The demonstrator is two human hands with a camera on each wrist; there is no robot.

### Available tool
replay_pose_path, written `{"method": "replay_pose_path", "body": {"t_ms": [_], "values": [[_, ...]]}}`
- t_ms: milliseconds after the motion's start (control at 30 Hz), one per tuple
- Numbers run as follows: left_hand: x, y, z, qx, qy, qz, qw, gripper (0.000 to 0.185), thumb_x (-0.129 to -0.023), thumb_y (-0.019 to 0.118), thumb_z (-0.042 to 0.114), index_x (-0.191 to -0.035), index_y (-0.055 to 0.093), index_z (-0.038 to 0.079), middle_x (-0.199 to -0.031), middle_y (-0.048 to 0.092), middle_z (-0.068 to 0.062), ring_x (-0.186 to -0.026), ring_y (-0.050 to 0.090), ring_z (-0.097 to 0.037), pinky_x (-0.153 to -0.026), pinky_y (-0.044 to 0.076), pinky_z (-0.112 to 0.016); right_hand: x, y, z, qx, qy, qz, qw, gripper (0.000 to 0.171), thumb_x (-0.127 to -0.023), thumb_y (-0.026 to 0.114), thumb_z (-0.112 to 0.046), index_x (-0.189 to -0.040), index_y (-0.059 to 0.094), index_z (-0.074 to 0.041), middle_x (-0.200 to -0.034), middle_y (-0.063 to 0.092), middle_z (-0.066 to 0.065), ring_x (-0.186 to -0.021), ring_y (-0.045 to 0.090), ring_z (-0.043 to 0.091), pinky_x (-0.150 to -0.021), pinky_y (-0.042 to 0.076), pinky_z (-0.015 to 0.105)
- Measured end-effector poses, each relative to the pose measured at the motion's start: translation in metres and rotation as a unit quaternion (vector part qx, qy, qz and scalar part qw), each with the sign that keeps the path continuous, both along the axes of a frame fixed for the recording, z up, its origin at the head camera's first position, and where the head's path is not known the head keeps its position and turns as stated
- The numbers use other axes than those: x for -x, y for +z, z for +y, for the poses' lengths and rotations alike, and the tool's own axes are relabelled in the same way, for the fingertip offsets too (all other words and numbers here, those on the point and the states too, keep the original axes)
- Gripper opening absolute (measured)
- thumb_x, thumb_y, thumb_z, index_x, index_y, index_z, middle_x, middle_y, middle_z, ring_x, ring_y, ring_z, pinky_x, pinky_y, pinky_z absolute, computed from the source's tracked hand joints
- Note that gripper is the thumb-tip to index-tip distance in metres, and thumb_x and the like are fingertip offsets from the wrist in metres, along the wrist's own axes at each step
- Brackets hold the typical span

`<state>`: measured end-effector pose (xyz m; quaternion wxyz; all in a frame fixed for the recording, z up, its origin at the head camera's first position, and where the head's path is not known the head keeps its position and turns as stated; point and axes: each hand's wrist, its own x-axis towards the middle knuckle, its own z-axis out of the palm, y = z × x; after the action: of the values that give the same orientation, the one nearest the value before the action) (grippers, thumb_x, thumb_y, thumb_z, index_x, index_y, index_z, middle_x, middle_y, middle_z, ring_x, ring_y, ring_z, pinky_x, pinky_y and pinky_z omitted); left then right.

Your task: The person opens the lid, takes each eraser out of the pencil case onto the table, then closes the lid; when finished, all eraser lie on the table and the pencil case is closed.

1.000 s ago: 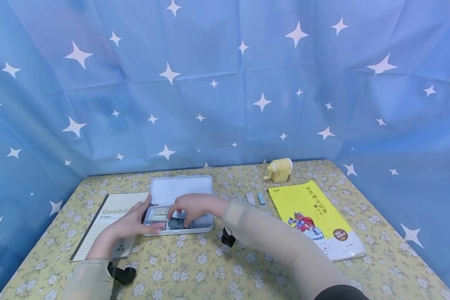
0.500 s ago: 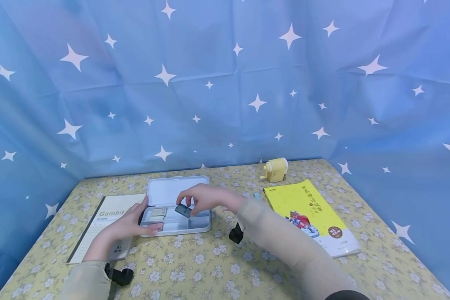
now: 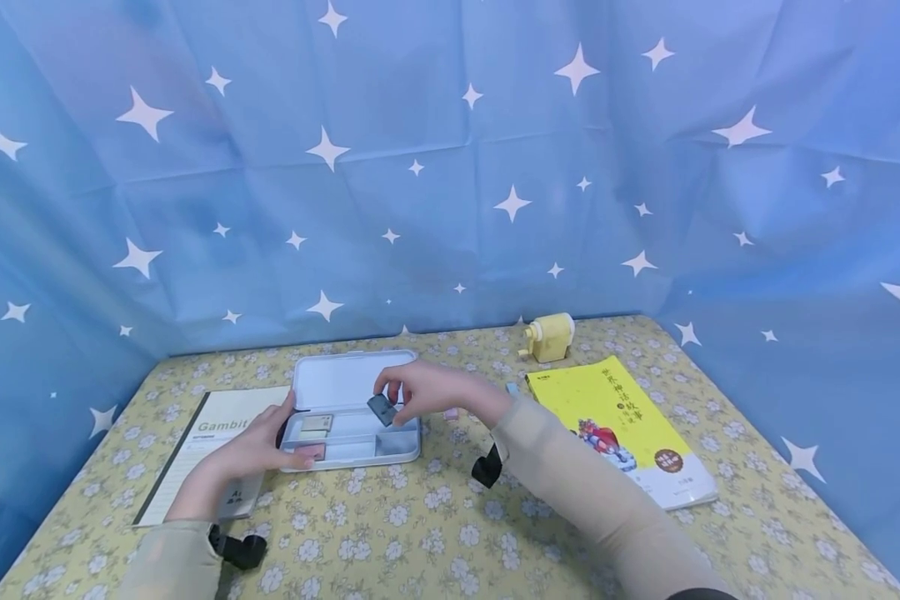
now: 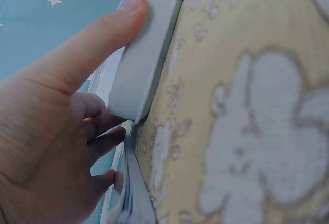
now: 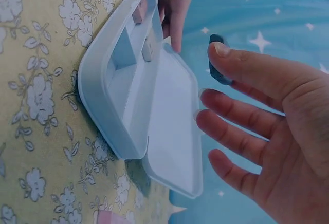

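The right hand (image 3: pixel 427 390) pinches a small dark grey rectangular eraser (image 3: pixel 382 409) just above the open pale grey plastic pencil case (image 3: pixel 401 446) at frame centre. The left hand (image 3: pixel 258 448) grips the case's left end, thumb on its front rim. A yellow paperback book (image 3: pixel 618 429) lies at right.

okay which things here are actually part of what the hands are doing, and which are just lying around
In use: open pencil case, steadied by left hand; dark eraser, pinched by right hand.

Lying about: notebook, yellow book, yellow sharpener, erasers inside the case.
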<state>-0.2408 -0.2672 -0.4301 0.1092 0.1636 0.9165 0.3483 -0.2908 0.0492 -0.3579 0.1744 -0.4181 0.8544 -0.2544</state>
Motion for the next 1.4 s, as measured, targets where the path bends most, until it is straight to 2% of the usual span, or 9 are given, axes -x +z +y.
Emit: {"method": "replay_pose_path", "body": {"t_ms": [333,500,767,1067,1233,1400], "values": [[0.001,0.001,-0.001,0.011,-0.003,0.017,0.9998,0.122,-0.075,0.082,0.041,-0.152,0.000,-0.005,-0.145,0.026,-0.032,-0.131,0.029,-0.047,-0.102,0.027,-0.061,-0.009,-0.005,0.019,0.030,-0.033,-0.002,0.999,0.045,-0.080,0.082,-0.022,-0.118,0.058,-0.016,-0.101,0.058,-0.005,-0.080,0.059,0.010,-0.070,0.049,0.028],[0.001,0.001,0.000,0.011,-0.004,0.016,0.9998,0.122,-0.075,0.082,0.041,-0.152,0.000,-0.005,-0.144,0.026,-0.032,-0.130,0.029,-0.047,-0.102,0.027,-0.061,-0.016,-0.013,0.029,0.031,-0.048,0.020,0.998,0.043,-0.078,0.082,-0.028,-0.112,0.058,-0.018,-0.100,0.058,-0.005,-0.077,0.059,0.008,-0.068,0.048,0.027],[0.001,0.001,-0.001,0.017,-0.002,0.015,0.9997,0.121,-0.075,0.082,0.041,-0.153,0.000,-0.003,-0.144,0.025,-0.033,-0.130,0.028,-0.050,-0.099,0.027,-0.065,-0.021,-0.027,0.046,0.053,-0.056,0.021,0.997,0.040,-0.078,0.082,-0.025,-0.109,0.058,-0.015,-0.097,0.058,-0.004,-0.073,0.058,0.017,-0.066,0.047,0.029],[0.000,0.003,-0.001,0.018,-0.002,0.014,0.9997,0.121,-0.075,0.082,0.041,-0.153,0.000,-0.002,-0.144,0.023,-0.034,-0.130,0.026,-0.053,-0.098,0.027,-0.067,-0.024,-0.042,0.066,0.051,-0.088,0.008,0.995,0.038,-0.076,0.083,-0.028,-0.103,0.059,-0.015,-0.093,0.058,-0.004,-0.070,0.055,0.013,-0.066,0.046,0.030],[-0.001,0.003,-0.001,0.020,0.001,0.011,0.9997,0.122,-0.075,0.082,0.042,-0.153,0.000,-0.002,-0.144,0.022,-0.034,-0.131,0.025,-0.053,-0.098,0.026,-0.068,-0.023,-0.049,0.074,0.043,-0.108,0.006,0.993,0.037,-0.073,0.084,-0.026,-0.099,0.059,-0.017,-0.089,0.059,-0.006,-0.075,0.055,0.012,-0.067,0.046,0.029],[-0.001,0.003,0.001,0.020,0.000,0.010,0.9998,0.122,-0.075,0.082,0.042,-0.153,0.000,-0.002,-0.144,0.022,-0.034,-0.130,0.026,-0.053,-0.097,0.027,-0.068,-0.024,-0.052,0.079,0.036,-0.110,-0.006,0.993,0.035,-0.074,0.084,-0.023,-0.097,0.058,-0.015,-0.082,0.061,-0.001,-0.070,0.053,0.011,-0.064,0.045,0.029]]}}
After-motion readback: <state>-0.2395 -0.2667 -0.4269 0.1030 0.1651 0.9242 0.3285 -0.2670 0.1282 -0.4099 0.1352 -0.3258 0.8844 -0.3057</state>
